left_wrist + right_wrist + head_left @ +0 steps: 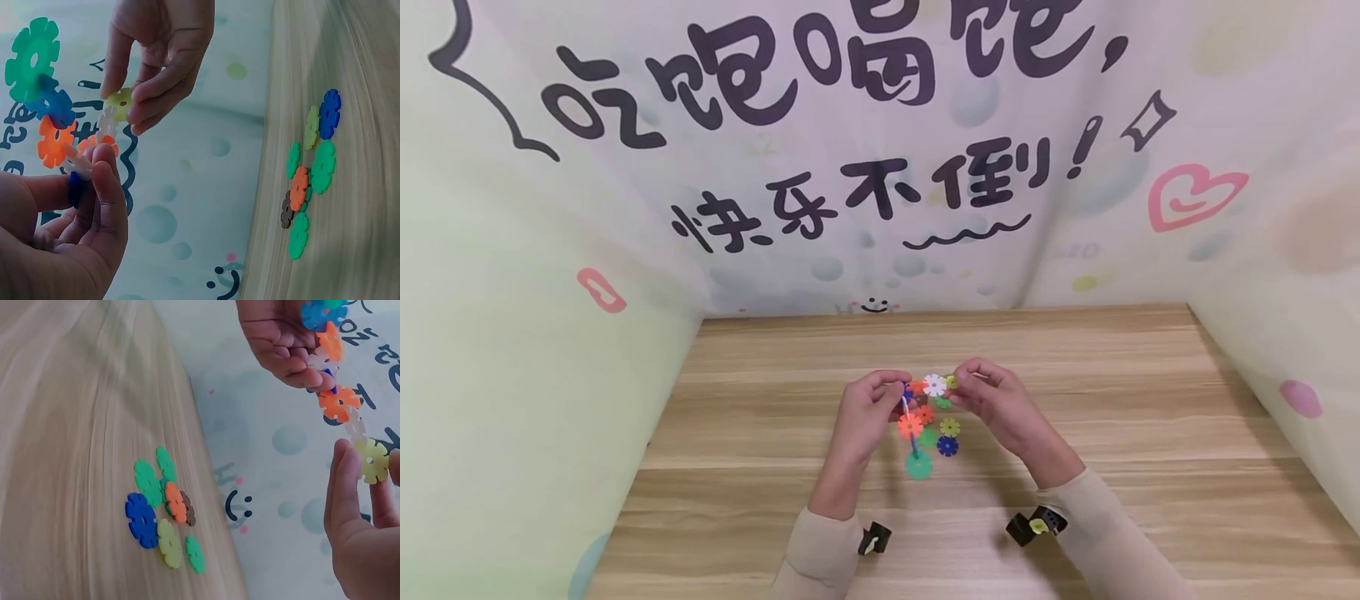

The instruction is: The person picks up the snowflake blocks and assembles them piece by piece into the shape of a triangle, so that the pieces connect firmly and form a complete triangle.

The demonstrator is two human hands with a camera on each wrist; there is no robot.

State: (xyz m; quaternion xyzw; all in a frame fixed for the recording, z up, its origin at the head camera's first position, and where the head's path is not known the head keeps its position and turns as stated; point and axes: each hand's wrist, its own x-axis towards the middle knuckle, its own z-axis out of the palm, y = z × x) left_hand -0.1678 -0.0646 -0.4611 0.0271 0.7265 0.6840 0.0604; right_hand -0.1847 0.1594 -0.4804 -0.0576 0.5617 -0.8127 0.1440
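Held up over the table is a chain of notched plastic snowflake discs. My left hand [865,410] pinches it at a dark blue disc [75,189] between thumb and fingers. From there, one side runs through a white disc, an orange disc [55,139] and a blue disc [51,107] to a green disc [32,57] at the end. The other side has an orange disc [338,404], a white disc [355,427] and a yellow disc [374,461]. My right hand [1006,410] pinches that yellow disc, which meets the white one at its edge.
Several loose discs lie on the wooden table [737,467] below the hands, among them a dark blue disc [141,520], a yellow disc [169,544], an orange disc [175,502], a brown disc [190,509] and green ones. A printed curtain [880,275] stands behind the table.
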